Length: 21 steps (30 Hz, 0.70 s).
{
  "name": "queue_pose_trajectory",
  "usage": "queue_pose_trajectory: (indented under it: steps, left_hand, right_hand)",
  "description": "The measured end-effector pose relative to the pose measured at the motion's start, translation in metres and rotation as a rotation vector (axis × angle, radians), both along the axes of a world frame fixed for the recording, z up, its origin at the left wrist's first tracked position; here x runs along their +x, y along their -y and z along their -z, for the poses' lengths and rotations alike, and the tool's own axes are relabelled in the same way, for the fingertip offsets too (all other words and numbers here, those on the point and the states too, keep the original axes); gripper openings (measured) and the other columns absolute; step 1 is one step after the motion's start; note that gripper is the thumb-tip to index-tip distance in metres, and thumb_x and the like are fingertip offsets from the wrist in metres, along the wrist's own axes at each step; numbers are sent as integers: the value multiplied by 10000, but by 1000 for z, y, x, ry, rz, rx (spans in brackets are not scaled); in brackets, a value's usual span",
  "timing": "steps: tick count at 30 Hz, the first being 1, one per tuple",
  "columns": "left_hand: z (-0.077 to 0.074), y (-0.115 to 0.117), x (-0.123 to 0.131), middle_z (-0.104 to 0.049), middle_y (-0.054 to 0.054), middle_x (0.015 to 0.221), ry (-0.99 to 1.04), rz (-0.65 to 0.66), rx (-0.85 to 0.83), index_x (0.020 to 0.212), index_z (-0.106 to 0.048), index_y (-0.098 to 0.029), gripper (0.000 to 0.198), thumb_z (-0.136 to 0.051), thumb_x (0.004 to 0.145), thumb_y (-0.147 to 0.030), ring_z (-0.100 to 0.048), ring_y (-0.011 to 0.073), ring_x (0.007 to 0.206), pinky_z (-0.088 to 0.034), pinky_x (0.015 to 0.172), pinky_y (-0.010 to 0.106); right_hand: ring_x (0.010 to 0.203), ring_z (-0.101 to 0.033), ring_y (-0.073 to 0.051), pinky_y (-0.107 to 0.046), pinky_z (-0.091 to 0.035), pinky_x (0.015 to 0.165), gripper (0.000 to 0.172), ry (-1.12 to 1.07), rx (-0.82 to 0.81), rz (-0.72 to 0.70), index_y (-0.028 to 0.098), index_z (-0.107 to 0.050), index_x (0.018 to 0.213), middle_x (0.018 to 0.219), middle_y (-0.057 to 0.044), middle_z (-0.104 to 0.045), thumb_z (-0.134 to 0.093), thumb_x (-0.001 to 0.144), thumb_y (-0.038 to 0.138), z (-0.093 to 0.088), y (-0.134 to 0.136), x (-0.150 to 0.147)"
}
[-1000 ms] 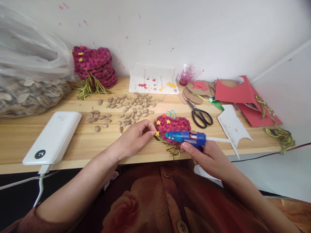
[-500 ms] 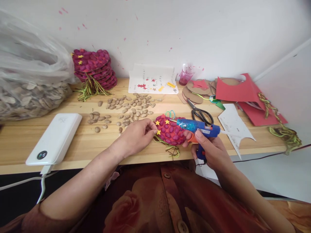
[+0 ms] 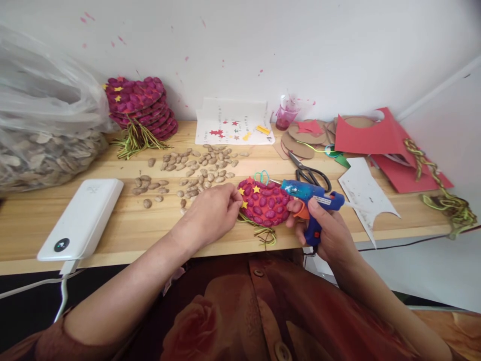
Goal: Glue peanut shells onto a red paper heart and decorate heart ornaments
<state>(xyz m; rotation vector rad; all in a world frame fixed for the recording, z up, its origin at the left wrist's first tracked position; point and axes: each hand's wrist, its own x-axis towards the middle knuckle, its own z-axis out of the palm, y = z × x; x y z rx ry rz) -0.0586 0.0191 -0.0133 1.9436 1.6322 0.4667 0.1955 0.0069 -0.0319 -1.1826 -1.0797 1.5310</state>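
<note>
Head view: right hand [image 3: 325, 230] is wrapped round the blue glue gun [image 3: 302, 190], nozzle aimed left over the piece's top edge, probably to keep the hot tip off the fingers. Left hand [image 3: 216, 213] has its fingertips drawn together by the lower yellow star [image 3: 244, 204]; can't tell if they're actually pinching it, maybe just steadying that edge. The bumpy magenta piece [image 3: 267, 204] sits on the table [image 3: 128, 223] between both hands, right beside the left fingertips.
</note>
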Motion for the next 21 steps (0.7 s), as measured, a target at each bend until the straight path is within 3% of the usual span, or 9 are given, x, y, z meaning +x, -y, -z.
queue_pose_trajectory:
  steps: [21]
  left_hand:
    - [-5,-1,4,-723,36,793,-70,-16,-13,855,-646,-226,116,-546,883,-279,-641,221,682,-443,687,346]
  right_hand:
    - [739,-718,-211,-211,-446,350,362,3,-14,-8,199,-668,867,1021,-115,-717,-700,869,559,5,-1,2]
